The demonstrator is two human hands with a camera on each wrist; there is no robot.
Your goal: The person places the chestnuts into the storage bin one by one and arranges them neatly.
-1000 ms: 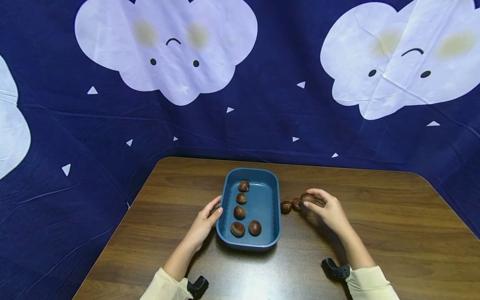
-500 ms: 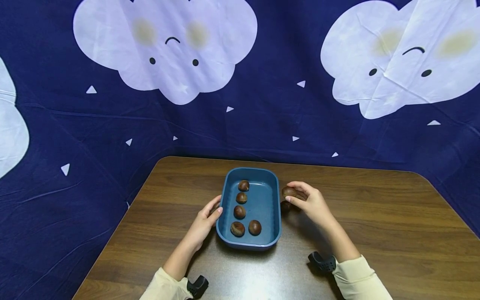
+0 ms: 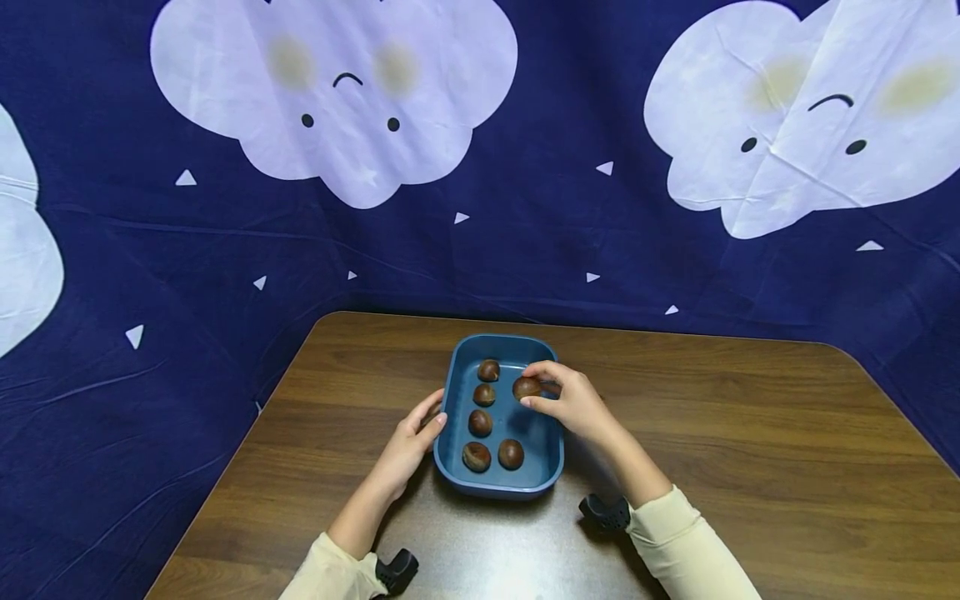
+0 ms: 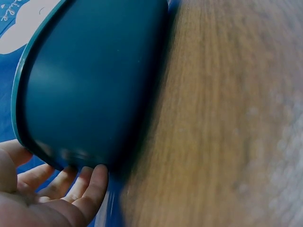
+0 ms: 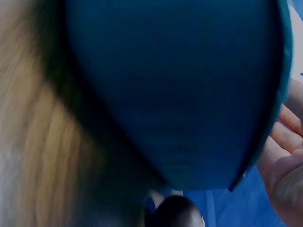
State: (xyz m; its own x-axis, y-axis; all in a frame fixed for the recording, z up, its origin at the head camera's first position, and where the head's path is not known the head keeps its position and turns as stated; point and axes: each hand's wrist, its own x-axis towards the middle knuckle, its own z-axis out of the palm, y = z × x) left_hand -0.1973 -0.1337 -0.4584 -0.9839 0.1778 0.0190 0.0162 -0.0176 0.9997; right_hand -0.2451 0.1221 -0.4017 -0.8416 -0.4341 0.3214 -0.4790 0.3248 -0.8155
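Observation:
A deep blue rectangular container [image 3: 498, 490] sits on the table. My left hand [image 3: 405, 450] holds its left side, thumb at the rim and fingers along the outer wall; the left wrist view shows those fingertips [image 4: 97, 177] against the wall. Over the container's right half, my right hand [image 3: 573, 404] pinches a brown chestnut [image 3: 527, 388] between thumb and fingers. Several other chestnuts lie inside: a column along the left, from the far chestnut [image 3: 488, 370] to the near one [image 3: 476, 457], plus another chestnut [image 3: 511, 454] at the near right.
The brown wooden table [image 3: 750, 433] extends to both sides. Behind it hangs a dark blue cloth [image 3: 540, 250] with white clouds. A dark rounded thing [image 5: 177, 213] shows at the bottom of the right wrist view, partly cut off.
My right hand has moved left with the chestnut, from the table on the right to over the container. The loose chestnuts beside the container are now hidden behind it. My left hand stays put.

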